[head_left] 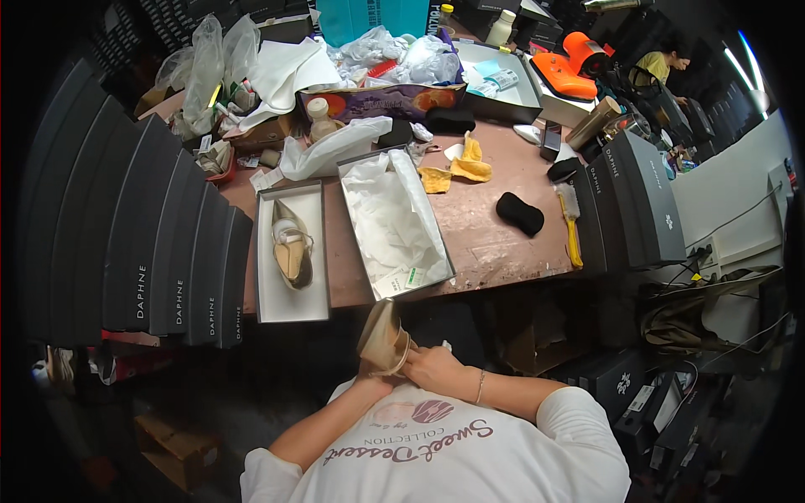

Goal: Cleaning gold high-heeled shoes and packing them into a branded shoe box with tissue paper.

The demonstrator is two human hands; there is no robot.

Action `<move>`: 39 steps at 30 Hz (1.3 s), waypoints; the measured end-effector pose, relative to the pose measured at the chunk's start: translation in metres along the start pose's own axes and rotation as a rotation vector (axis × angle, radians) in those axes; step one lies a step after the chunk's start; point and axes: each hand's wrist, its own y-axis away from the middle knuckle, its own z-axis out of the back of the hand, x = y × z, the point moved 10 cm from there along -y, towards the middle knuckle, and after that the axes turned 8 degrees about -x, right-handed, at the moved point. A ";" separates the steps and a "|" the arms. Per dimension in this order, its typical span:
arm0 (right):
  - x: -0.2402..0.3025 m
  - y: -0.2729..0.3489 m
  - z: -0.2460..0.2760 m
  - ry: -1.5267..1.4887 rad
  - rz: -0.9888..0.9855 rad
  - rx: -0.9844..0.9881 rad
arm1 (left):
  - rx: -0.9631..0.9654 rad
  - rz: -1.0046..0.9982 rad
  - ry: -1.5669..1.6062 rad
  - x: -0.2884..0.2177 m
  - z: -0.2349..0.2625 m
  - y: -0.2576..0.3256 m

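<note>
A gold pointed-toe shoe [385, 339] with a strap is held close to my chest, its toe pointing toward the table. My left hand [375, 382] grips it from beneath, with most of its fingers hidden behind the shoe. At the shoe's right side, my right hand [436, 370] is closed with its fingertips at the strap; a small white bit shows just above its knuckles. A matching gold shoe [293, 251] lies in a grey box lid [265, 303] on the table. Beside the lid stands an open shoe box [447, 272] lined with white tissue paper [390, 210].
Dark shoe boxes are stacked at left [126, 243] and right [641, 197] of the pink table [503, 256]. On it lie a black pad [520, 215], a yellow-handled brush [571, 226] and yellow cloths [471, 163]. Farther back stands a carton of crumpled plastic [381, 102]. Another person [652, 69] sits far right.
</note>
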 end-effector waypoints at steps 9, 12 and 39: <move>0.003 0.001 0.001 -0.035 0.003 -0.021 | -0.027 0.015 0.066 0.002 -0.003 0.009; 0.005 0.002 0.000 0.003 0.006 0.190 | 0.245 0.056 0.158 0.009 0.000 -0.011; -0.001 0.007 -0.005 0.074 0.001 0.265 | -0.119 -0.060 -0.094 0.000 -0.003 0.015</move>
